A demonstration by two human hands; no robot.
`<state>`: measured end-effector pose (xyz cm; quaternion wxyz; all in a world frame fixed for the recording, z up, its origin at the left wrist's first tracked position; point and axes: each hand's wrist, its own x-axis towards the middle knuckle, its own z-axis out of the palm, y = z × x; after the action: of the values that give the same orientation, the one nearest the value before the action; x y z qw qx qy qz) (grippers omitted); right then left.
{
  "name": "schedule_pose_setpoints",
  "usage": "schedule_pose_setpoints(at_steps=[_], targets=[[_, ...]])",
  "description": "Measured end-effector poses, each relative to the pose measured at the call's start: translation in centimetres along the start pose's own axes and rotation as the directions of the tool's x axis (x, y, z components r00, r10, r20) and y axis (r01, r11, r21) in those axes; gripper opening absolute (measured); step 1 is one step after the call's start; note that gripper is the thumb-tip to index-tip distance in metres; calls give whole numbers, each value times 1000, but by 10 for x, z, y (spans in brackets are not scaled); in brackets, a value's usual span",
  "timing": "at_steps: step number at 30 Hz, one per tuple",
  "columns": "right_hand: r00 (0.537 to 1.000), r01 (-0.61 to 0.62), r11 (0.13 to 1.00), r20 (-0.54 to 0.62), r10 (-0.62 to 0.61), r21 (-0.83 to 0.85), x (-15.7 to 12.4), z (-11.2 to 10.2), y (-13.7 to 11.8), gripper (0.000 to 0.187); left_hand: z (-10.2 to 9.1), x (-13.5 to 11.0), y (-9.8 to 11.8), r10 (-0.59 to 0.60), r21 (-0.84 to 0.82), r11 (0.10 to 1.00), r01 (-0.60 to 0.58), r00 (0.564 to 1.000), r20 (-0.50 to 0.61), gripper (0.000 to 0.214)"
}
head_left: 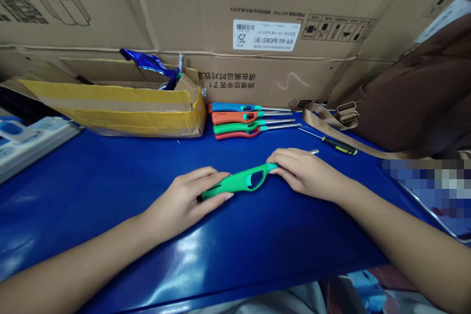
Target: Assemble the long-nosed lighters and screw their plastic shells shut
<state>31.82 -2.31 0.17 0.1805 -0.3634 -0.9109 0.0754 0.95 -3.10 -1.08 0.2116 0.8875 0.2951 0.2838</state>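
A green long-necked gas lighter point(235, 182) with a teal trigger is held between my two hands above the blue tabletop point(235, 245). My left hand point(191, 194) grips the back end of its handle, thumb below and fingers above. At the other end, my right hand point(298, 171) pinches the teal collar and covers most of the metal neck; only the silver tip shows past the knuckles. Just behind lies a row of several similar lighters, among them a blue one point(230, 107), an orange one point(231, 117), a green one point(231, 128) and a red one point(235, 134).
A yellow-taped cardboard box point(128, 108) holding a blue packet point(150, 64) stands at back left. A screwdriver point(338, 145) lies by a tan strap point(324, 120) and a brown bag point(405, 93) on the right. A white power strip point(40, 140) sits far left; large cardboard point(184, 5) rises behind.
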Motion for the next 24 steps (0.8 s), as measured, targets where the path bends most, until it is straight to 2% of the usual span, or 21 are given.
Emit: schedule_pose_setpoints(at_steps=[3,7,10,15,18,24], targets=[[996,-47,997,74,42,64,0,1,-6,16,2,1,1,28,-12,1000,-27,999,30,24],[982,-152,981,132,136,120,2,1,-9,12,3,4,1,0,12,1000,0,1000,2,20],[979,-174,977,126,159,121,3,-2,-10,9,2,7,-1,-67,37,997,67,997,-24,24],[979,-181,975,116,167,128,3,-7,-18,21,-3,9,0,-173,35,984,173,985,-7,23],[979,-176,969,133,155,172,3,-5,-22,15,-4,9,3,-200,0,980,200,979,23,23],[981,-190,968,71,181,164,3,2,-23,16,-2,6,8,-215,-65,974,216,976,15,21]])
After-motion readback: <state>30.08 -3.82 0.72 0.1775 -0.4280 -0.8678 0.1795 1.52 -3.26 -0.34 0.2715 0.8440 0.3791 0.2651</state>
